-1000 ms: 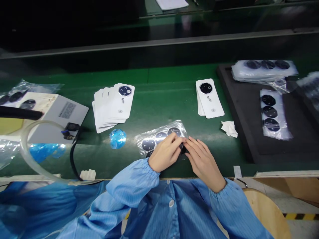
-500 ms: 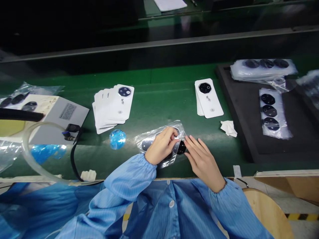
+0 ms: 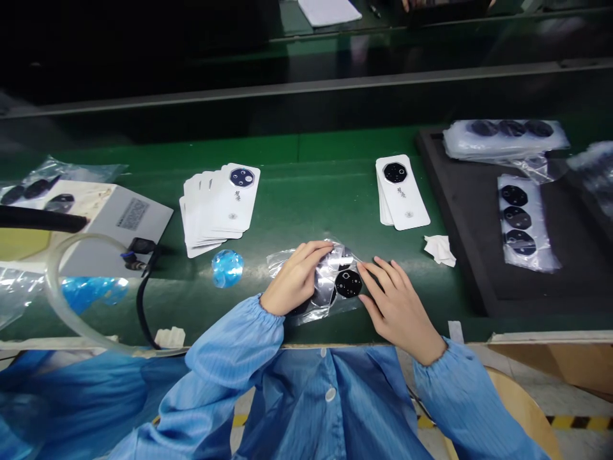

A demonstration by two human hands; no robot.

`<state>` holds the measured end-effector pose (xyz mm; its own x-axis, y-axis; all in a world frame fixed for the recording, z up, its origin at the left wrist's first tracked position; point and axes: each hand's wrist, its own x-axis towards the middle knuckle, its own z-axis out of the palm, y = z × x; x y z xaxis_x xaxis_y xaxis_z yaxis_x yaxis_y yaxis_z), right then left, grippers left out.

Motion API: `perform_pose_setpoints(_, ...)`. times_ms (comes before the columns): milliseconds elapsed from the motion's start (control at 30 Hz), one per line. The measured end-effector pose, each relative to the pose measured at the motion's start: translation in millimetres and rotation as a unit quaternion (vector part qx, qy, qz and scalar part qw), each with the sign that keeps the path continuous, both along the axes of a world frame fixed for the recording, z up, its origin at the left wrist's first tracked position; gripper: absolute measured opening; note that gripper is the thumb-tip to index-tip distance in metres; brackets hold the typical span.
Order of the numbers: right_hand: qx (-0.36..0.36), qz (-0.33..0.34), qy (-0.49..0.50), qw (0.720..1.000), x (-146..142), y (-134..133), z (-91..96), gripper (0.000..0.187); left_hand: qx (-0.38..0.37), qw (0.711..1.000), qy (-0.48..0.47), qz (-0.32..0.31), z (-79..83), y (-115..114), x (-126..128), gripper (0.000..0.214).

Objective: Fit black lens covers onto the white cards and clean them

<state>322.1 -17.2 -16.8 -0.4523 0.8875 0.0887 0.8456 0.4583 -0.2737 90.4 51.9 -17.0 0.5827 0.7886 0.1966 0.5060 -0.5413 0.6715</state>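
My left hand (image 3: 295, 278) lies over the left part of a clear plastic film strip (image 3: 330, 284) and grips it, with the fingers hiding most of the strip. A black octagonal lens piece (image 3: 348, 283) shows through the film just right of those fingers; other pieces are partly hidden. My right hand (image 3: 397, 306) is at the strip's right end, its spread fingertips and thumb against the film edge. It holds nothing that I can see.
Two stacks of white cards (image 3: 220, 207) (image 3: 402, 191) with black lens pieces lie on the green bench. A black foam tray (image 3: 460, 223) holds film strips (image 3: 517, 223). A blue film blob (image 3: 227, 268), white wipe (image 3: 439, 250), grey box (image 3: 129, 220) and clear tube (image 3: 52, 287) are nearby.
The film strip has shifted toward me and turned under my left hand, which now lies flatter across it. More of the lens piece near my right hand shows.
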Motion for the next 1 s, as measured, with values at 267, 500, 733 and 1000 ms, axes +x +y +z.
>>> perform_pose_setpoints(267,0.011,0.016,-0.017,1.000,-0.6,5.9,9.5,0.050,-0.016,0.999,0.009,0.032,2.5,-5.6,-13.6,0.056)
perform_pose_setpoints(500,0.042,-0.007,-0.080,0.996,-17.3,28.6,10.9,0.048,-0.013,0.999,0.013,0.040,-0.7,-5.4,-15.0,0.055)
perform_pose_setpoints(733,0.073,-0.032,-0.119,0.990,-21.6,31.8,2.5,0.050,0.006,0.993,0.007,0.114,-3.1,-13.0,-36.0,0.055)
perform_pose_setpoints(1000,0.099,-0.048,-0.142,0.984,-15.5,30.5,-2.4,0.051,0.013,0.963,-0.003,0.268,-4.1,-44.8,-90.0,0.040)
